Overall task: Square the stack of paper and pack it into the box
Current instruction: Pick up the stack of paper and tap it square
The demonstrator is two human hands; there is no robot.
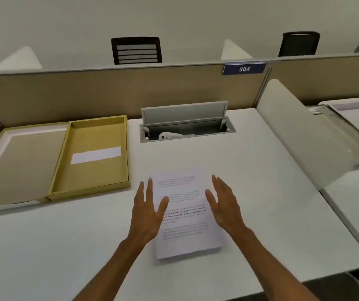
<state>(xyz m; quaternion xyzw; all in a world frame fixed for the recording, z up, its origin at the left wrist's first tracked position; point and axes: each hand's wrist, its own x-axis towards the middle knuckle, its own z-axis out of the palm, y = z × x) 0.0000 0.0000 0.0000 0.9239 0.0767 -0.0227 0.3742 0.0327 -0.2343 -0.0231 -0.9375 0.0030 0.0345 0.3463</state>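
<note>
- One paper stack [187, 213] is lying uneven-edged on the table [261, 181].
- Left hand [147, 213] and right hand [224, 205] are flanking it, fingers [150, 190] spread, gripping nothing.
- One open box [96, 155] is sitting left, bare table between.

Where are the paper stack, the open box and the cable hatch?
paper stack [187, 216]: head view, middle of the top sheet.
open box [94, 157]: head view, bare inner floor of the tray.
cable hatch [185, 115]: head view, raised lid.

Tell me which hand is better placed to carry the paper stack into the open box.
Probably the left hand. It is open at the left edge of the paper stack, on the side where the yellow box lies open. The right hand, also open, is at the far edge from the box.
</note>
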